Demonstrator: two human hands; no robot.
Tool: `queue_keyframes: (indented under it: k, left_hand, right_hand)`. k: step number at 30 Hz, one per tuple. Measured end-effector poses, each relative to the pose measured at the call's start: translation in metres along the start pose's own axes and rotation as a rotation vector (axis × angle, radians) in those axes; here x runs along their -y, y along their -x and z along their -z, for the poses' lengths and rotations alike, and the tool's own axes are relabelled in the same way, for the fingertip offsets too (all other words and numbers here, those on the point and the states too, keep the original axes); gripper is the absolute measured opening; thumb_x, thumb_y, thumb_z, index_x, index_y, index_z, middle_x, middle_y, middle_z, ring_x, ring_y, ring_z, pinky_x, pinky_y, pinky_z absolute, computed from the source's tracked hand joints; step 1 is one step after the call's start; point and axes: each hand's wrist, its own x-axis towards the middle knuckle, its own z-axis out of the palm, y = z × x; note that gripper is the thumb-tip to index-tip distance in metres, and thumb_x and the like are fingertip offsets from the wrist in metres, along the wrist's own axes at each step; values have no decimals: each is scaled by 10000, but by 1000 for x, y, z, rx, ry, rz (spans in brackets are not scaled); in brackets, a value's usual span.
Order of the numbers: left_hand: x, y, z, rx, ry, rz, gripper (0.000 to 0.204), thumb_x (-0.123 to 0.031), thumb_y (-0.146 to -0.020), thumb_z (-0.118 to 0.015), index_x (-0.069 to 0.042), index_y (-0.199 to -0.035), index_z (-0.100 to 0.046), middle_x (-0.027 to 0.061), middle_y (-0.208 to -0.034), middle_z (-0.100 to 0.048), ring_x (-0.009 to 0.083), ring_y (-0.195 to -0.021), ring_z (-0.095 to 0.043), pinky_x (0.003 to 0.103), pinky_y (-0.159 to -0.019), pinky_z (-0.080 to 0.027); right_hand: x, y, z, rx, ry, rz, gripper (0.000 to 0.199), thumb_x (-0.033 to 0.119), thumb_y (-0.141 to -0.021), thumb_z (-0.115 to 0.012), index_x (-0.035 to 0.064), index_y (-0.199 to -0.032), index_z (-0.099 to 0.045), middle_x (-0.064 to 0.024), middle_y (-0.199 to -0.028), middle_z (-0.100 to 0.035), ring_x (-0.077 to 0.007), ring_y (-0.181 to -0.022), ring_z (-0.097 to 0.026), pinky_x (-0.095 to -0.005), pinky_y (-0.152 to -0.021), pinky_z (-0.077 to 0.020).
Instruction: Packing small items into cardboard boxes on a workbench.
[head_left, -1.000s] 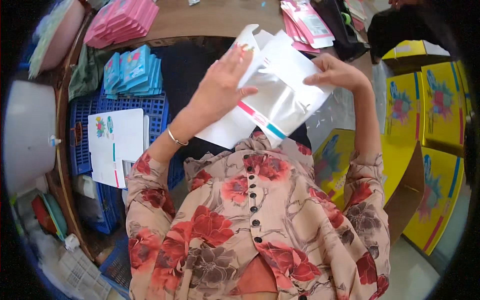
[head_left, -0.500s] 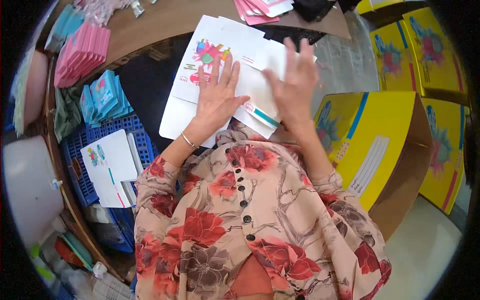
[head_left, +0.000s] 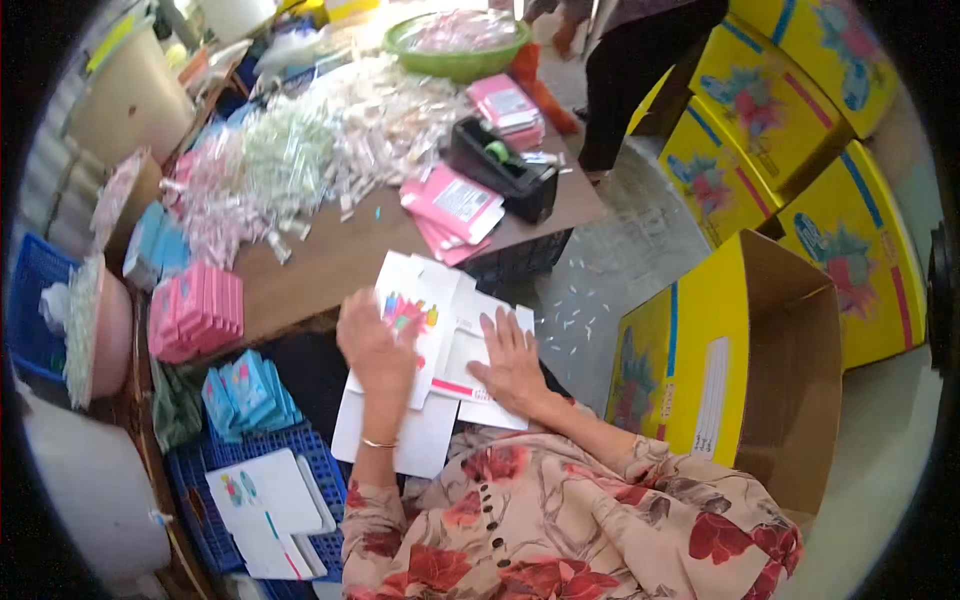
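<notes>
A flat white carton blank [head_left: 440, 378] with a colourful splash print and a pink stripe lies in my lap, partly unfolded with overlapping panels and flaps. My right hand [head_left: 513, 372] rests flat on its right panel, fingers spread. Over its left, printed panel is my left hand [head_left: 378, 345], a bracelet on the wrist; its bent fingers are blurred, and whether they grip the panel's edge is unclear. Left of my lap, more white carton blanks [head_left: 262, 500] lie stacked on a blue plastic crate [head_left: 195, 470].
Ahead, a brown table [head_left: 335, 245] bears heaped clear and pastel small pieces [head_left: 300, 150], pink cartons [head_left: 455, 200], a black tape dispenser [head_left: 505, 170] and a green basin [head_left: 455, 65]. Pink packs [head_left: 195, 310] and blue packs [head_left: 250, 395] sit left. Yellow boxes [head_left: 690, 350] stand right; another person [head_left: 640, 70] stands beyond.
The view has tilted up, showing more table. My right hand has come down from a blurred raised pose onto the carton blank. My left hand has lifted from lying flat, its fingers now bent.
</notes>
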Motion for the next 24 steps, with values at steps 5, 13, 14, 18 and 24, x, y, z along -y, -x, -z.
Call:
queue_keyframes:
  k: [5,13,14,18,24]
  left_hand:
    - [64,-23,28,883,770,619,407,-224,-893,-650,123,-1105,-617,142,-923,-721,189,-804,-673,298,-711,-520]
    - [61,-5,106,542,848,582,262,-130,-868,-635,79,-1011,-699,39,-877,-711,82,-788,-629,254,-693,-496]
    - [89,13,97,505,696,629,255,-126,-867,-636,78,-1007,-700,34,-880,-708,80,-790,-627,253,-697,-497]
    - [122,64,74,274,759,788,254,-120,-884,-642,74,-1042,-689,26,-894,-694,94,-786,-629,260,-706,-511]
    - [111,51,77,240,828,1014,274,-136,-887,-668,79,-1058,-673,88,-926,-700,131,-754,-651,266,-657,-519]
  right_hand:
    - [7,6,10,-15,19,105,798,478,-914,-546,39,-1512,-254,-295,-1548,-197,-466,-1428,-209,-640,-1096,-235]
    - [39,-33,10,-87,-111,249,804,486,-909,-549,51,-1520,-258,-257,-1575,-178,-398,-1471,-159,-579,-1147,-152]
    - [45,-40,2,-68,-86,258,818,502,-907,-550,47,-1520,-254,-262,-1574,-178,-399,-1473,-153,-571,-1151,-150]
    - [61,-50,-8,-46,-23,396,863,554,-900,-547,35,-1520,-244,-272,-1568,-186,-396,-1476,-149,-570,-1152,-158]
    - [55,-76,0,39,-90,207,858,565,-935,-475,12,-1530,-196,-226,-1583,-192,-337,-1485,-160,-571,-1140,-207]
